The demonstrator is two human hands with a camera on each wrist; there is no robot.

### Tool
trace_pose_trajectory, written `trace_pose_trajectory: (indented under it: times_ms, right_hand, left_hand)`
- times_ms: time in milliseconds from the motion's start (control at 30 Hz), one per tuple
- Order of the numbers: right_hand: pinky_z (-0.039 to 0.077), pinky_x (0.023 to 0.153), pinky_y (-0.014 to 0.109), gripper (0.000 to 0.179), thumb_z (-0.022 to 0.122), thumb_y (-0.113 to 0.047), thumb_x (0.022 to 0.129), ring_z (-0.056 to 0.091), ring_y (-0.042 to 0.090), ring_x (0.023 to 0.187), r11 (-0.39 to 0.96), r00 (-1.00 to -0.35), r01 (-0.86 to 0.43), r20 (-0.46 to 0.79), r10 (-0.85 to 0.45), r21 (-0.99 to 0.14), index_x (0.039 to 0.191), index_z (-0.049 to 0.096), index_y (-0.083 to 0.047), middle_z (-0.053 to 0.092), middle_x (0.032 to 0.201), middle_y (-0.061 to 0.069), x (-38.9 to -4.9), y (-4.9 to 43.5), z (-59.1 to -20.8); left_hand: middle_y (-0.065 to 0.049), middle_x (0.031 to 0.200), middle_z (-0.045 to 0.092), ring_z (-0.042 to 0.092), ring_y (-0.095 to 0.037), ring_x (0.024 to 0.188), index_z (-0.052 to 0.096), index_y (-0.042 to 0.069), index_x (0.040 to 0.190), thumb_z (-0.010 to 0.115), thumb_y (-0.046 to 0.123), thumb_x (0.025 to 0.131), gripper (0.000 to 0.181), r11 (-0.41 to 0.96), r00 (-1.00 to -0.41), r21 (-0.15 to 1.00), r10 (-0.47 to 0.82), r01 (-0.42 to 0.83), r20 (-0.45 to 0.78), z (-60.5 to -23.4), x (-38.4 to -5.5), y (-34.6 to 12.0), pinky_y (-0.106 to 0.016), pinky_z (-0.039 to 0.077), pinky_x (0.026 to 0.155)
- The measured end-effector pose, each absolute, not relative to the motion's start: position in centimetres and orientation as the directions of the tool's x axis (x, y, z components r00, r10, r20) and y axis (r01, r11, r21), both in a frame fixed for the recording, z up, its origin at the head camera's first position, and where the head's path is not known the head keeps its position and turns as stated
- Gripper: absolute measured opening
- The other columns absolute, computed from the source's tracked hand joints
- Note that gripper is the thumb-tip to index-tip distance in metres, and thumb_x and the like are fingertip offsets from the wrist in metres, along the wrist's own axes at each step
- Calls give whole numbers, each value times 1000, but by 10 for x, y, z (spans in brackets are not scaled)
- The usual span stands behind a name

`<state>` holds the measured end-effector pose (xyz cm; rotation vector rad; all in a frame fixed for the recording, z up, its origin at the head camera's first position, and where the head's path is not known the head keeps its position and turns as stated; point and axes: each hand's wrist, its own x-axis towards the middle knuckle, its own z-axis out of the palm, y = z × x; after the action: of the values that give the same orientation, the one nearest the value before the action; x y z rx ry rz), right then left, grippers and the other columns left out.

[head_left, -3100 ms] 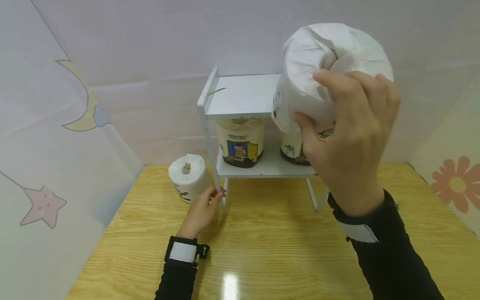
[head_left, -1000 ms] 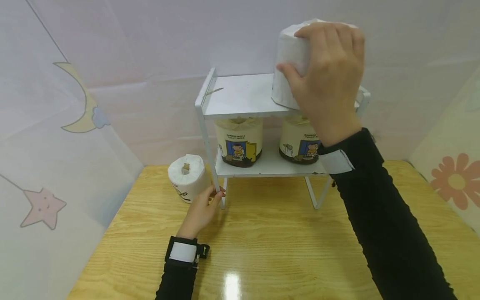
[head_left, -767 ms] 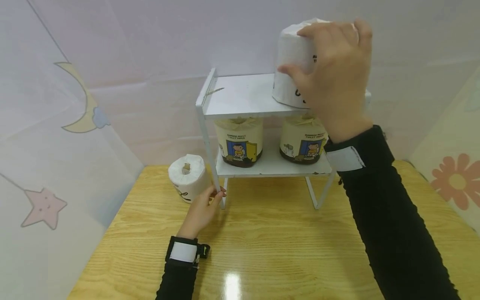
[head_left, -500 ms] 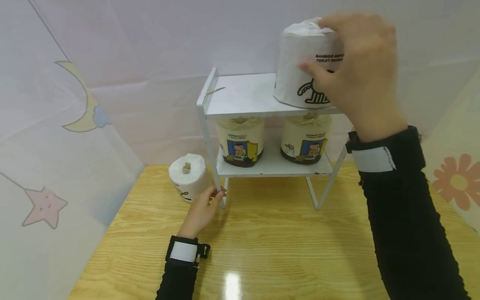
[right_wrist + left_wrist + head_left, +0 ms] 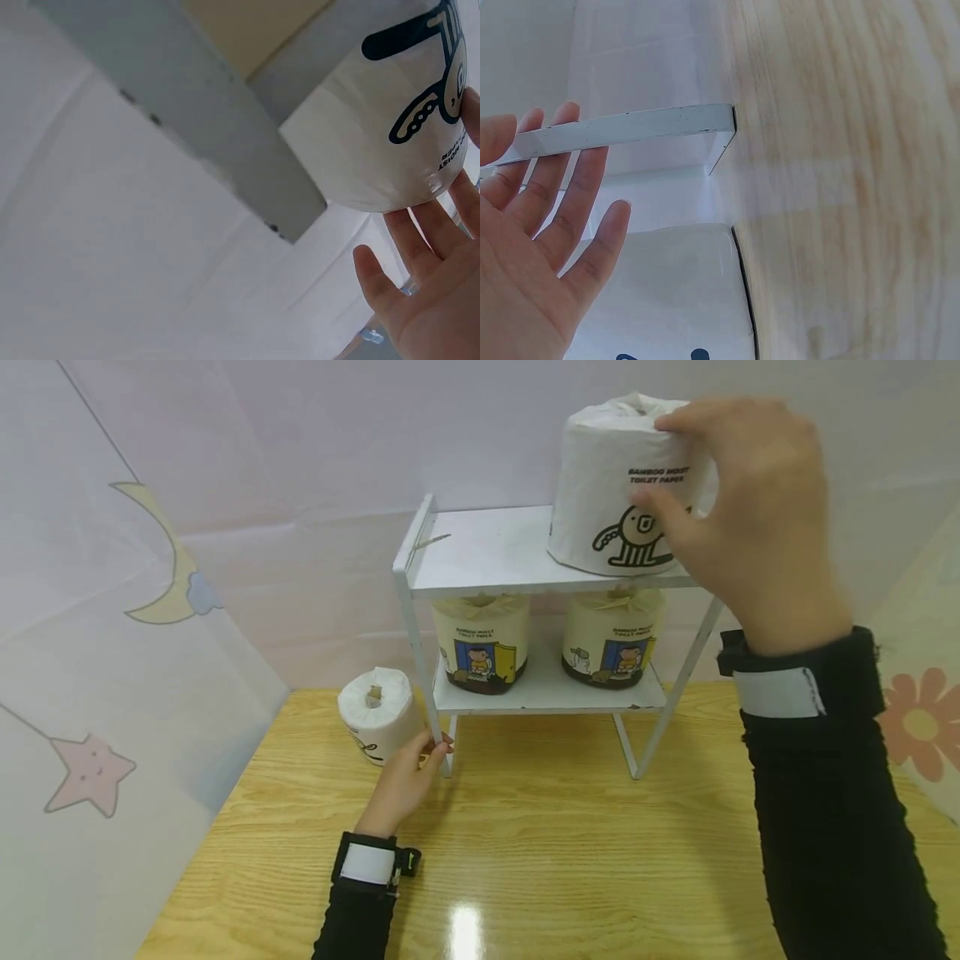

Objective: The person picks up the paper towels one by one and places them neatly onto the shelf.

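Note:
A white-wrapped toilet paper roll [image 5: 596, 489] stands upright on the right part of the upper shelf of a white two-tier rack [image 5: 487, 552]. My right hand [image 5: 761, 502] holds it from the right, thumb across its printed front and a finger at its top rim. In the right wrist view, the fingers [image 5: 439, 229] curve round the roll beside the rack's end piece. Low on the left, my left hand [image 5: 401, 785] grips the rack's front leg; the left wrist view shows the leg [image 5: 660, 125] between thumb and fingers.
Two cream toilet paper rolls, left [image 5: 480, 647] and right [image 5: 609, 639], stand on the lower shelf. Another white roll [image 5: 378, 718] stands on the wooden table [image 5: 540, 852] just left of the rack. A light cloth backdrop [image 5: 300, 468] hangs behind.
My right hand lowered the white roll onto the upper shelf, then turned it so its printed figure came round to the front, the hand shifting right. My left hand stayed on the leg.

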<state>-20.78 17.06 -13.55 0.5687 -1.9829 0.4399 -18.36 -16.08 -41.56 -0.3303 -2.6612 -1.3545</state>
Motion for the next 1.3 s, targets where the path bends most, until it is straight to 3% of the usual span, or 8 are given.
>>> trace_pose_trajectory:
  times_ms: [467,967,1300]
  right_hand:
    - [30,103,51,42,67,-25,96,50,40,121,885,-420,-458,898,-132,-84,130,59,-3,61,126,20,-210,149,-142]
    - [28,104,49,44,58,-28,101,40,33,131,907,-477,-404,873,-101,-116,138,51,-6,54,137,16,-222,143,-147]
    - [16,117,46,57,55,-24,101,23,32,146,897,-479,-438,859,-177,-59,151,36,-3,31,158,17,-219,146,-157]
  left_hand:
    - [2,109,70,62,-22,110,65,16,116,54,24,104,19,581,-969,776,128,246,211,-417,-184,-162,-52,48,95]
    - [1,109,70,62,-23,111,65,16,116,54,25,104,19,577,-967,776,135,254,216,-416,-185,-160,-53,48,95]
    - [2,109,70,62,-22,111,65,17,117,54,25,103,19,579,-969,778,127,245,210,-415,-184,-159,-52,48,95]
